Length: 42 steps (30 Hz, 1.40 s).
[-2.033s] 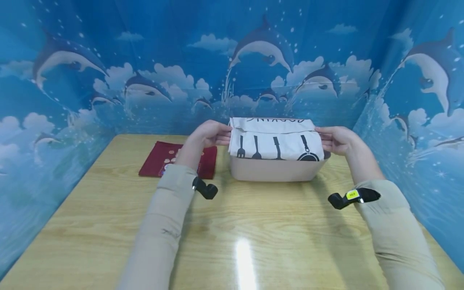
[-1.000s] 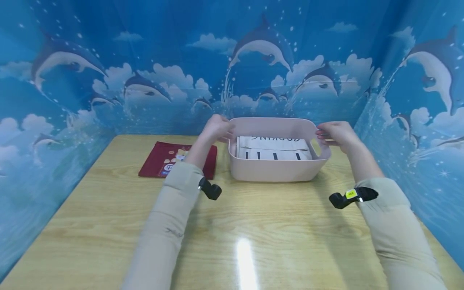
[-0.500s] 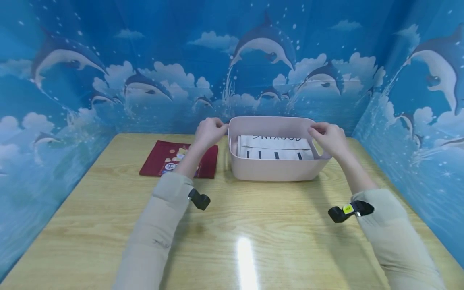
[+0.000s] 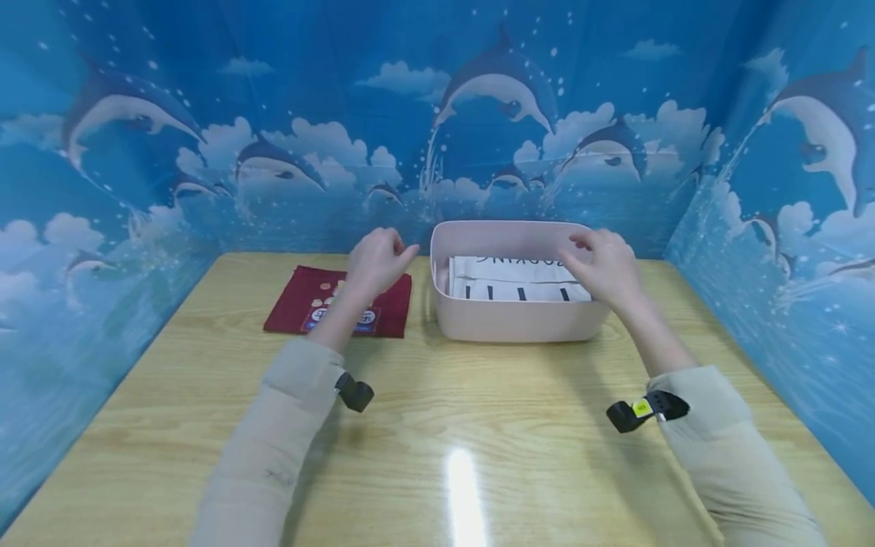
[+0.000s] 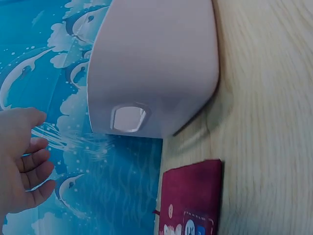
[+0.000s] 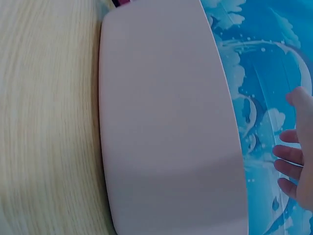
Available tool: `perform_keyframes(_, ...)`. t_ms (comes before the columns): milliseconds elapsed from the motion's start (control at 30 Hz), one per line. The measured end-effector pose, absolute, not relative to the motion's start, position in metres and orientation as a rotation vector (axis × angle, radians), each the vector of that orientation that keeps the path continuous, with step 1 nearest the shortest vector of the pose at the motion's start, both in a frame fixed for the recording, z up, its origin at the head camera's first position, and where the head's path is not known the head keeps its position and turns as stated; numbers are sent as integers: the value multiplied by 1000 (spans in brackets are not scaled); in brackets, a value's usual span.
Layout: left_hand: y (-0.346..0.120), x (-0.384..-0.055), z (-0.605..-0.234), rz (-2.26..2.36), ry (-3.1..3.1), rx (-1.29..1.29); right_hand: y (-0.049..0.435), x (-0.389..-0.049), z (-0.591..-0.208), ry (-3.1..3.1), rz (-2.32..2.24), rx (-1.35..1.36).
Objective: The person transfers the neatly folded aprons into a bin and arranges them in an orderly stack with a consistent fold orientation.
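A pale pink plastic basket (image 4: 519, 323) stands towards the back of the table. Inside it lies a folded white cloth (image 4: 509, 273) with black lettering and dark printed stripes. My left hand (image 4: 378, 262) hovers over the dark red folded cloth (image 4: 391, 310), left of the basket and apart from it, with loosely bent fingers and nothing in them. Above the basket's right end is my right hand (image 4: 604, 266), holding nothing, and it hides part of that rim. In the right wrist view, the fingers (image 6: 288, 154) are relaxed, off to the side of the basket wall.
The wooden table (image 4: 410, 425) carries the basket and the red cloth, which has a printed cartoon pattern. A blue dolphin-print curtain (image 4: 328, 114) hangs behind the table and along both sides. Small black cameras sit on both wrists.
The white cloth went down from the basket's top into it. Both hands let go; the left drew away to the left, while the right shifted left over the basket's right end.
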<state>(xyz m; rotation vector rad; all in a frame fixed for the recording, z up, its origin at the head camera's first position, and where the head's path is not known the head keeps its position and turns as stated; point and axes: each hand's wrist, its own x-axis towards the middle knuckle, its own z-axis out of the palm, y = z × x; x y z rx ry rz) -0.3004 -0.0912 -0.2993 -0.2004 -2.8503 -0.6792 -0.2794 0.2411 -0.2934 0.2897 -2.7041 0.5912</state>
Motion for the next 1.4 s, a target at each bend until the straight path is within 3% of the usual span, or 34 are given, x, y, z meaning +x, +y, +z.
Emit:
perform_keyframes(267, -104, -291, -310, -385, -2801, -259, 216, -270, -303, -2576, 430, 469)
perform_keyframes(800, -150, -274, -315, -382, -2858, -163, 152, -249, -318, -2352, 708, 761)
perform_keyframes(1400, -205, -275, -331, -441, -2779, -61, 86, -249, -317, -2142, 662, 967)
